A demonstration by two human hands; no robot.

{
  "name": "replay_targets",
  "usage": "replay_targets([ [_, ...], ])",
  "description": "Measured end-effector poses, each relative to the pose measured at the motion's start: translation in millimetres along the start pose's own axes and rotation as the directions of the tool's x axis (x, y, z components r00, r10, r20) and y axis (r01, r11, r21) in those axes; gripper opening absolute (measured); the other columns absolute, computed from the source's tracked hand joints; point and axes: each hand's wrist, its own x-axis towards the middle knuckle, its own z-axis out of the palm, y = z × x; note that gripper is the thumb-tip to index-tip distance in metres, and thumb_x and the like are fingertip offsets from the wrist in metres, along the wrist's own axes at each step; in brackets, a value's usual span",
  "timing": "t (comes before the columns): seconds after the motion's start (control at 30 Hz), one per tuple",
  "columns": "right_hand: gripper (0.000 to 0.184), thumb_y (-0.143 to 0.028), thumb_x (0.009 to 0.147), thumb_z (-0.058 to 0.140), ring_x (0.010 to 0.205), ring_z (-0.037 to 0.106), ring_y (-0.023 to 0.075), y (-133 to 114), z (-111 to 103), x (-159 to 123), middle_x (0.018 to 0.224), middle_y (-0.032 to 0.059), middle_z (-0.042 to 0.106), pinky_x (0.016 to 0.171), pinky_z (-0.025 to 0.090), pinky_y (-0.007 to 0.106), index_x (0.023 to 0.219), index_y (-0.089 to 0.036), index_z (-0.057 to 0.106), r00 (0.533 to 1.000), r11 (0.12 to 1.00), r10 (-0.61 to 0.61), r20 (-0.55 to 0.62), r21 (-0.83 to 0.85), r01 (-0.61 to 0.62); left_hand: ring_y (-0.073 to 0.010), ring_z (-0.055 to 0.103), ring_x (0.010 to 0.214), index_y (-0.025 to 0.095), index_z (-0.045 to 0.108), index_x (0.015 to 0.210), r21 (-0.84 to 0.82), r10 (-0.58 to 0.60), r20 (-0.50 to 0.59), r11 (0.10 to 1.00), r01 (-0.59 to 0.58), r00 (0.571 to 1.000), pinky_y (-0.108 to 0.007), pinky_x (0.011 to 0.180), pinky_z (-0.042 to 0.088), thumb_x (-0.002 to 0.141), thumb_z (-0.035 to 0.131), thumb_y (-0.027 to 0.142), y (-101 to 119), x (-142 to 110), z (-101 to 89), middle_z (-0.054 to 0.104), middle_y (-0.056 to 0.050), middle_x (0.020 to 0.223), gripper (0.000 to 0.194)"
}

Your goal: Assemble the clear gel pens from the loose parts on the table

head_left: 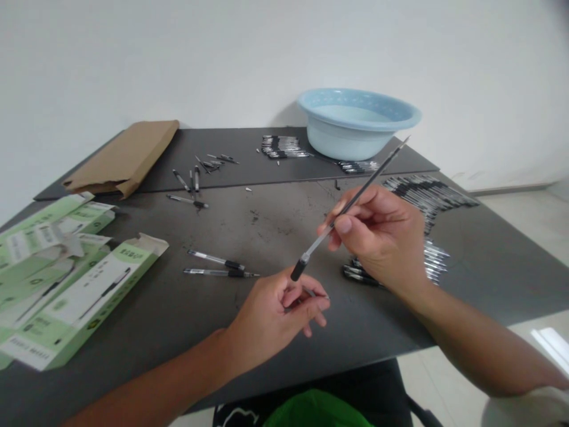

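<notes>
My right hand [382, 231] pinches a slim pen refill [371, 181] between thumb and fingertips. The refill slants, its pointed tip up and to the right, its clear tail down toward my left hand [280, 314]. There the tail meets the clear end of a pen barrel with a black grip [299, 269]; how far it sits inside I cannot tell. My left fingers are curled around the barrel, most of which they hide. A thin dark piece shows between those fingertips, too small to name. Two clear pens with black grips [217, 273] lie left of my left hand.
Rows of pens [429, 193] lie at the right, with more pens [282, 146] at the back. A light blue basin [351, 142] stands behind. Loose pen parts [216, 163] lie back left. A brown paper package [124, 154] and green-white pen boxes [89, 302] occupy the left.
</notes>
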Motion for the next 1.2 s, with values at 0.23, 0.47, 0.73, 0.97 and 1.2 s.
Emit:
replay_targets([
  [0.23, 0.020, -0.032, 0.084, 0.090, 0.051, 0.067, 0.0096, 0.6, -2.6, 0.6, 0.070, -0.0009, 0.080, 0.049, 0.056, 0.018, 0.082, -0.022, 0.074, 1.000, 1.000, -0.002, 0.015, -0.024, 0.002, -0.0131, 0.074, 0.059, 0.013, 0.070, 0.092, 0.000, -0.005, 0.003, 1.000, 0.005, 1.000, -0.017, 0.049, 0.060, 0.092, 0.078, 0.025, 0.5, -0.7, -0.1, 0.071, 0.000, 0.072, 0.014],
  [0.47, 0.021, -0.033, 0.084, 0.090, 0.053, 0.067, 0.0107, 1.5, -4.0, 1.0, 0.070, -0.0007, 0.079, 0.050, 0.056, 0.021, 0.081, -0.022, 0.073, 1.000, 0.999, -0.007, 0.021, -0.050, 0.008, -0.0128, 0.072, 0.056, 0.012, 0.071, 0.096, 0.020, -0.032, -0.002, 0.999, 0.032, 0.999, -0.018, 0.049, 0.060, 0.092, 0.077, 0.026, 2.2, 0.0, 0.4, 0.072, -0.001, 0.070, 0.015],
  [0.73, 0.029, -0.043, 0.082, 0.090, 0.051, 0.065, 0.0118, -0.9, -1.9, 1.8, 0.065, -0.0007, 0.077, 0.048, 0.055, 0.023, 0.077, -0.022, 0.071, 1.000, 0.995, -0.006, -0.007, -0.102, 0.005, -0.0160, 0.075, 0.060, 0.013, 0.071, 0.096, 0.024, -0.040, -0.018, 0.999, 0.040, 0.999, -0.019, 0.047, 0.060, 0.090, 0.077, 0.027, 0.0, 0.1, 0.0, 0.071, -0.001, 0.069, 0.016],
  [0.97, 0.028, -0.041, 0.082, 0.091, 0.050, 0.064, 0.0117, 0.1, -3.8, 2.7, 0.064, -0.0010, 0.075, 0.047, 0.053, 0.023, 0.076, -0.022, 0.071, 1.000, 0.993, -0.030, 0.003, -0.114, 0.030, -0.0181, 0.075, 0.060, 0.013, 0.071, 0.097, 0.053, -0.057, -0.032, 0.997, 0.058, 0.998, -0.022, 0.047, 0.061, 0.089, 0.077, 0.030, -0.7, 0.6, -0.6, 0.072, -0.003, 0.069, 0.020],
  [1.2, 0.031, -0.041, 0.078, 0.094, 0.050, 0.062, 0.0111, 1.3, -6.9, 3.4, 0.062, -0.0026, 0.071, 0.047, 0.050, 0.023, 0.074, -0.022, 0.069, 0.999, 0.993, -0.043, 0.015, -0.106, 0.044, -0.0157, 0.072, 0.053, 0.013, 0.073, 0.098, 0.137, -0.029, -0.075, 0.990, 0.039, 0.997, -0.022, 0.047, 0.060, 0.089, 0.074, 0.030, 1.7, 1.1, -1.0, 0.072, -0.003, 0.066, 0.019],
])
